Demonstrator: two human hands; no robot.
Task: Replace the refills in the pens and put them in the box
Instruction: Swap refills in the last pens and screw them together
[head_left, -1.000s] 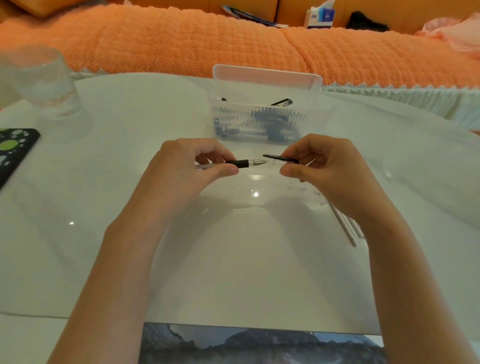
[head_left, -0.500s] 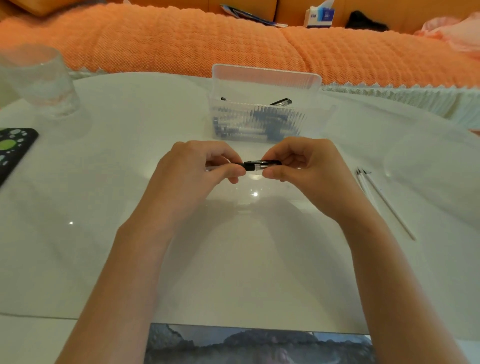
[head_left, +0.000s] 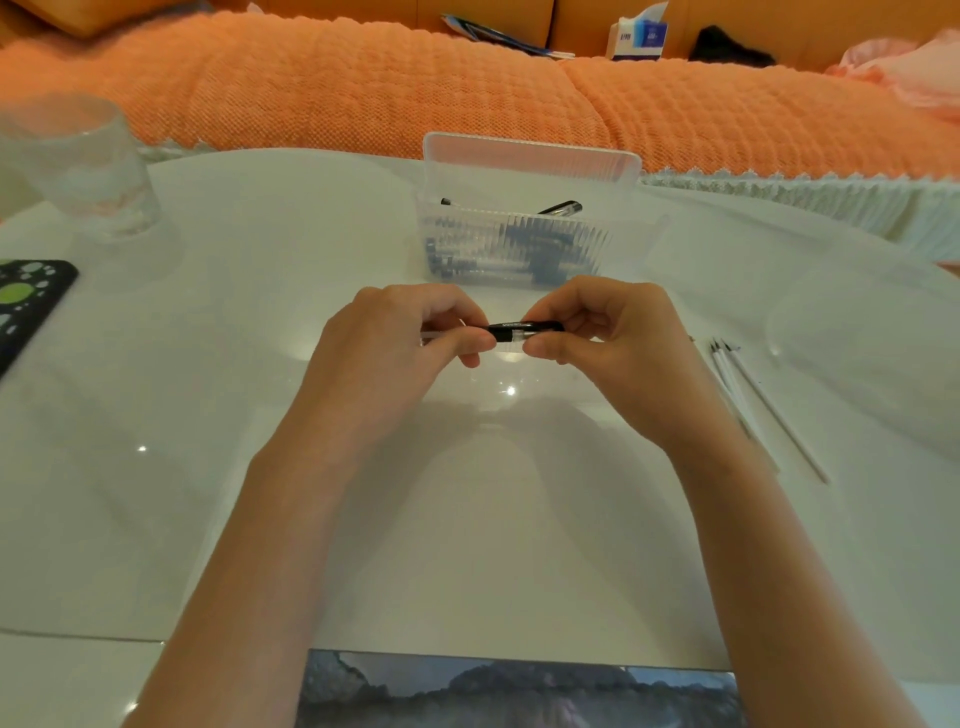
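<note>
Item: slim clear-barrelled pen with black cap, held above white table | left hand pinches barrel | right hand pinches cap end | clear ribbed plastic box just behind | Risk: misaligned push may jam or bend parts.

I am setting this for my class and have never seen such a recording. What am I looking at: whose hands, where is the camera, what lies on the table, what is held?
No machine here: a person works with bare hands, and the one camera sits on their head, looking forward and down. The left hand and right hand both pinch one pen above a white table. Behind stands a clear box with more pens inside. Thin loose refills lie at the right; a glass and a dark spotted object at the left. An orange sofa is beyond.
</note>
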